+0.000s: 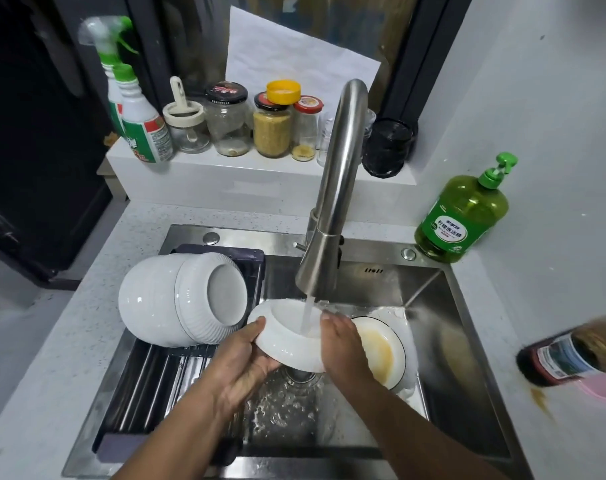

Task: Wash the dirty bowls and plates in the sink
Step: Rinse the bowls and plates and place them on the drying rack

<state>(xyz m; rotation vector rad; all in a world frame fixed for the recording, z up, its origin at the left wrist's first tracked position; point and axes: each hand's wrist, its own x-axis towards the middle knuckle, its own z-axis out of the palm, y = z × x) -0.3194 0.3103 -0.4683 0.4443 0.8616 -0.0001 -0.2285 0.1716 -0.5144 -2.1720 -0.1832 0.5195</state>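
While water is hitting the plate (287,337), I'm pinching its rim with the left hand (240,362), the right hand (339,344) flat, rubbing beside it; keep it tilted.

Both bare forearms reach up from the bottom edge toward the middle of the frame, converging. The left hand (240,363) is turned palm-up, thumb stretched out toward the upper right and fingers curled underneath. The right hand (341,344), just right of centre, shows its back, fingers pointing upward and held together.
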